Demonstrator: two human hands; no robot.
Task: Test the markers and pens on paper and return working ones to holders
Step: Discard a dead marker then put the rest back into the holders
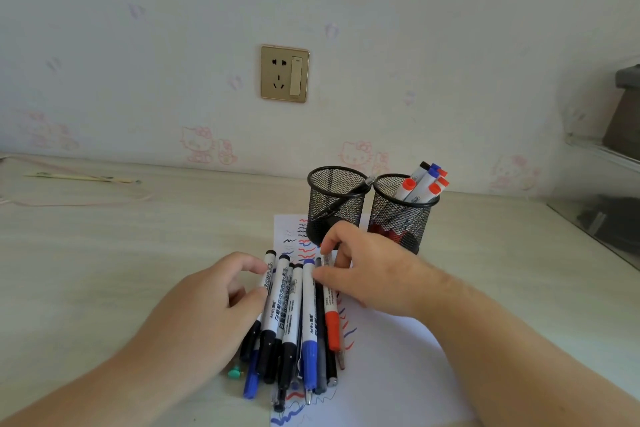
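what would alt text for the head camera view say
Two hands gather a pile of markers and pens lying on a scribbled sheet of paper: left hand against the pile's left side, right hand on its right. Behind stand two black mesh holders, the right one holding markers.

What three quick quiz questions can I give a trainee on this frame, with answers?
1. True or false: both mesh holders stand on the paper sheet's far end.
2. Which holder has the most markers in it: A) left holder B) right holder?
3. Fill in: the pile of markers and pens lies between the left hand and the ____ hand.

Key
1. True; squiggles of test ink show beside them.
2. B: several red- and blue-capped markers lean in it; the left holder holds one dark pen.
3. Right; its fingers touch the pile's far right side.
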